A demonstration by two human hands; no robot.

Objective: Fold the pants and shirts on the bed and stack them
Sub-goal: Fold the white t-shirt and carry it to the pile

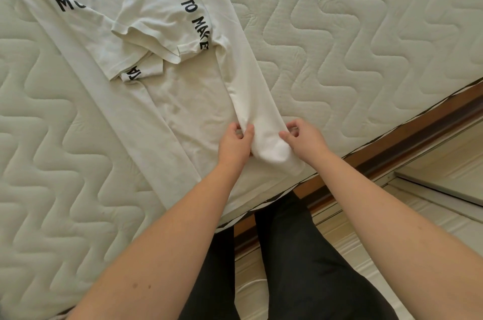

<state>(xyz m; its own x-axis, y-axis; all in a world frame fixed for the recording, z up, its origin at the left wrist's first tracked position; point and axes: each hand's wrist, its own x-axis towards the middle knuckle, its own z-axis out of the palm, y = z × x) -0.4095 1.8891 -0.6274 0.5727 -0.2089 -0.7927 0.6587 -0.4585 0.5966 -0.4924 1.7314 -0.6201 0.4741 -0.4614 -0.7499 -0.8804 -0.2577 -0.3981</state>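
Both hands — left hand (pixel 235 140), right hand (pixel 303 138) — pinching shirt (pixel 183 100)

A quilted mattress (pixel 339 32) carries 1 white shirt (pixel 183 100), spread flat with both sleeves folded inward.

Quilted off-white mattress (pixel 366 32) w/ wavy stitched channels fills most of the view, lit evenly by soft daylight. Along the mattress's lower-right edge runs a brown wooden bed frame (pixel 407 136), a darker rail just beside it. Beyond the frame, pale cream floor (pixel 431 220) w/ faint ripple texture; a light-grey flat panel (pixel 444 186) lies near the frame, far right.
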